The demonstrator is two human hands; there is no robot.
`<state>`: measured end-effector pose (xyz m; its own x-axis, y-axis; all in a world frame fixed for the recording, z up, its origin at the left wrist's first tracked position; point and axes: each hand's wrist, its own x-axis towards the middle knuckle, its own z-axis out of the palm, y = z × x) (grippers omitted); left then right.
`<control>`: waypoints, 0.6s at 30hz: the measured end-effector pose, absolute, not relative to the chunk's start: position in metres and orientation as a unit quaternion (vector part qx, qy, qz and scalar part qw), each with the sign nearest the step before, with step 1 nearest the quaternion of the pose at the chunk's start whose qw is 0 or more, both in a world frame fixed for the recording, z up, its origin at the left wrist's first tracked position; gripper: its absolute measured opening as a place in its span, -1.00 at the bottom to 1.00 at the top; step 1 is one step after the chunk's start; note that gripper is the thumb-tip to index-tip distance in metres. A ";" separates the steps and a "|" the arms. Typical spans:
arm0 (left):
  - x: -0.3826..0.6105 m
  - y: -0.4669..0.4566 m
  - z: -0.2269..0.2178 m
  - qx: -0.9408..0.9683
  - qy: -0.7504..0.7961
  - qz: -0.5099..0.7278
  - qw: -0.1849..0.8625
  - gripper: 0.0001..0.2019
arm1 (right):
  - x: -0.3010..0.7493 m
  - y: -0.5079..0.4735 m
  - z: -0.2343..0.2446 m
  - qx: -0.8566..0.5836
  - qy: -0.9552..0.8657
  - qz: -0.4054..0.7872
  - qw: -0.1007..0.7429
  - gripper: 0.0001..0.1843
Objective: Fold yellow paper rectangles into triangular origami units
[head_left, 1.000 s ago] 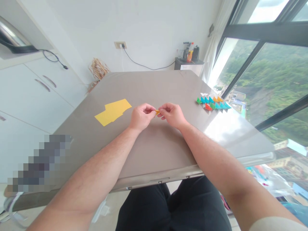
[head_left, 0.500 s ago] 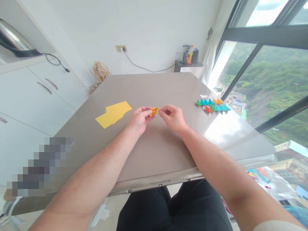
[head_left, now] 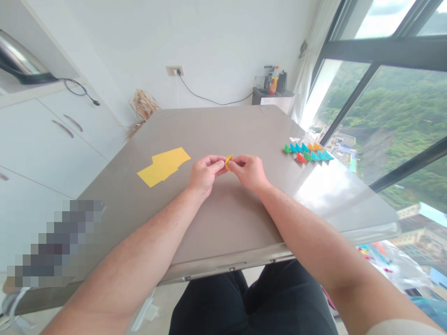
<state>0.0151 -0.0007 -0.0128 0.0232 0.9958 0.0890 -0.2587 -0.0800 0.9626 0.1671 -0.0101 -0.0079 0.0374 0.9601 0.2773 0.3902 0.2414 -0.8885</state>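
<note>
Two grips: left grip (head_left: 204, 172) and right grip (head_left: 249, 171) both pinch the orange folded paper (head_left: 228, 162).
Paper's place: between the fingertips, just over the middle of the bench (head_left: 226, 125).
Yellow sheets (head_left: 163, 166): flat, to the left.
Colored paper pieces (head_left: 307, 152): in rows, far right.

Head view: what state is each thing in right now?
orange paper piece: folded, pinched between both hands.
left hand: closed on the piece.
right hand: closed on the piece.
yellow sheets: flat, overlapping, untouched.
coloured paper pieces: folded, grouped in rows.
plug: in the wall socket.
</note>
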 end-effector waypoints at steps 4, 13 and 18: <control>0.011 0.001 -0.012 0.476 0.414 0.551 0.545 -0.73 | 0.168 -0.010 -0.008 -0.511 -0.622 0.344 0.484 -0.79; 0.007 0.003 -0.014 0.528 0.393 0.533 0.531 -0.73 | 0.168 -0.010 -0.010 -0.501 -0.603 0.361 0.505 -0.80; 0.008 0.002 -0.012 0.524 0.391 0.531 0.539 -0.68 | 0.168 -0.010 -0.010 -0.500 -0.601 0.357 0.511 -0.80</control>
